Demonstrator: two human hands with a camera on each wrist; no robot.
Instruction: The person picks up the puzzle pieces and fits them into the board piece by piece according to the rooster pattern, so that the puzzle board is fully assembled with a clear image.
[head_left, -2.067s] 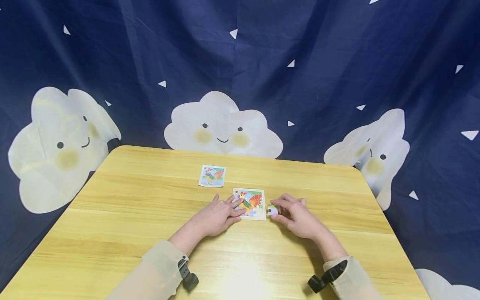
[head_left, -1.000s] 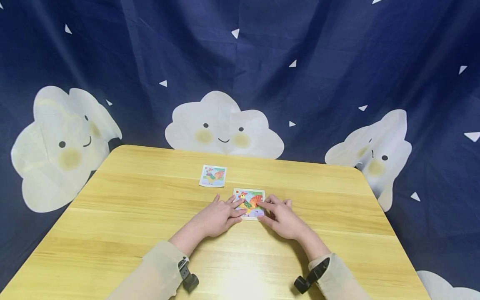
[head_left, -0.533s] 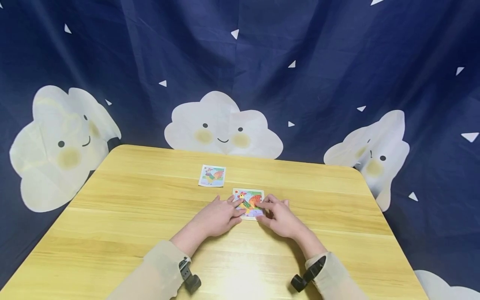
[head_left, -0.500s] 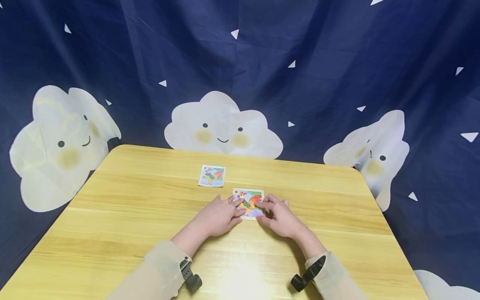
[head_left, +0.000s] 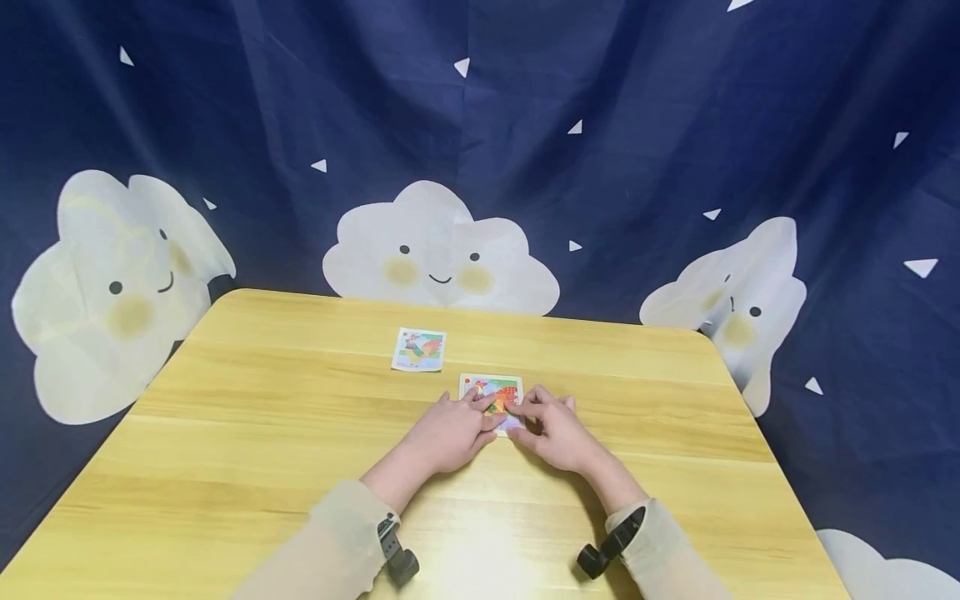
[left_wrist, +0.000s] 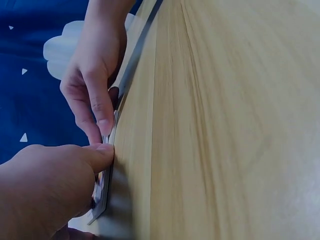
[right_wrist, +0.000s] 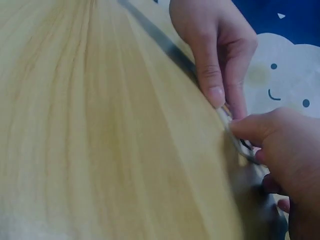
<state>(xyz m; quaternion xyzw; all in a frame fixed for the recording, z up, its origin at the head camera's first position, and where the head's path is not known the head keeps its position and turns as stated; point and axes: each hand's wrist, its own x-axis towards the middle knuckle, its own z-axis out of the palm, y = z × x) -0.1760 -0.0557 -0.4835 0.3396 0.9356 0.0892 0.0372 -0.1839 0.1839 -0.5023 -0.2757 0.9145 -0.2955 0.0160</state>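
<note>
A small framed jigsaw puzzle (head_left: pixel 512 387) with a rooster picture lies on the table. Over its left and middle part lies my left hand (head_left: pixel 447 433), fingers extended onto the picture and thumb at the near edge. My right hand (head_left: pixel 558 429) pinches at the puzzle's lower right corner, forefinger bent on the pieces and thumb at the near rim. From the left wrist, the puzzle (left_wrist: pixel 104 192) appears edge-on between both hands. The right wrist view has the right thumb along the frame's rim, while its other fingers are partly hidden. Much of the picture is covered by fingers.
A square picture card (head_left: pixel 417 350) with the same rooster lies behind and left of the puzzle. The wooden table (head_left: pixel 262 400) ends at a dark blue curtain (head_left: pixel 420 100) with cloud prints. Each wrist wears a black strap with a camera.
My right hand has brought a loose corner piece from beside the puzzle into the frame's lower right gap. The left hand has slid slightly right across the picture.
</note>
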